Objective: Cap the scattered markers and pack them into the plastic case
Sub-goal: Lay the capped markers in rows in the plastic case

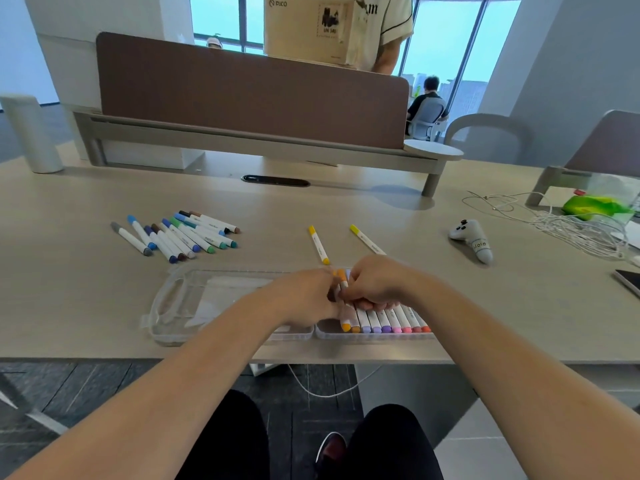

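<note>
- Near the front edge of the pale wood-grain surface (381, 206), a clear plastic case (166, 306) lies opened flat in two halves.
- Its left half is seen to hold only a pale sheet; its right half is filled with a row of white markers with orange, purple, pink and red caps (384, 320), laid side by side.
- Above that row, a white marker with an orange cap (343, 281) is held tilted between both hands.
- The left grip (304, 296) is clenched on this marker from the left, fingertips pinching the barrel.
- The right grip (377, 282) is curled round the same marker from the right, with its knuckles just over the packed row.
- Two white markers with yellow caps (318, 244) are left lying apart just beyond the case.
- A loose cluster of blue, green, brown and grey capped markers (180, 233) is spread further left, well apart from the case.
- A white handheld controller (472, 240) and a tangle of white cable (571, 230) are seen to the right.
</note>
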Tool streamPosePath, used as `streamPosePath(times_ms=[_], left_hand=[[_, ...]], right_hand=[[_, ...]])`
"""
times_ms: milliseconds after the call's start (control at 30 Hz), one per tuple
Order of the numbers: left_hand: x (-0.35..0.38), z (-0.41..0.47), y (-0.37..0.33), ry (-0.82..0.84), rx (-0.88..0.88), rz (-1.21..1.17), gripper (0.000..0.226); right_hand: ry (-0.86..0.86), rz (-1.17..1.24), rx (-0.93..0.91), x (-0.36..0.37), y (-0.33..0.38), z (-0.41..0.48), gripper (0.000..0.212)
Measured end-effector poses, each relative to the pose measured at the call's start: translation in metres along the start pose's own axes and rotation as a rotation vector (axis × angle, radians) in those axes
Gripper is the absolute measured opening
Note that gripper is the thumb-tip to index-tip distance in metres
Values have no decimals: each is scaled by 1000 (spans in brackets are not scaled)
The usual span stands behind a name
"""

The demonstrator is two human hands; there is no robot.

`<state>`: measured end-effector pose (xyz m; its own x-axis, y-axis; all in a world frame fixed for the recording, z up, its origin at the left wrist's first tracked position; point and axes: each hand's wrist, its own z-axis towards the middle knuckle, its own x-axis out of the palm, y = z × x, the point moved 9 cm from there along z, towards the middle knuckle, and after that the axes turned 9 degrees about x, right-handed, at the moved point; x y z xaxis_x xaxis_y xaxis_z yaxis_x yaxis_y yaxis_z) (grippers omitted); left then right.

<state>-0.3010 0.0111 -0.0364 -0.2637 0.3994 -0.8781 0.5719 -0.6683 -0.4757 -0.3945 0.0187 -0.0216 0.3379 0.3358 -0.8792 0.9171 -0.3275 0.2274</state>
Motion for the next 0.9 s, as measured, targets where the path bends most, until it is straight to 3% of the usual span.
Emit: streamPosePath(times_ms=[500,567,667,900], left_hand=[[-19,3,3,-39,-30,2,40],[-40,2,13,-167,-79,-8,44],[-68,1,23,-322,-90,-66,30],[-97,13,52,-429,-159,-119,28]], right_hand=[[55,-24,7,-3,2,11,32],[2,47,11,-12,3,19,30],[-124,115,12,-27,12,39,33],[-321,108,69,-50,33,96,36]])
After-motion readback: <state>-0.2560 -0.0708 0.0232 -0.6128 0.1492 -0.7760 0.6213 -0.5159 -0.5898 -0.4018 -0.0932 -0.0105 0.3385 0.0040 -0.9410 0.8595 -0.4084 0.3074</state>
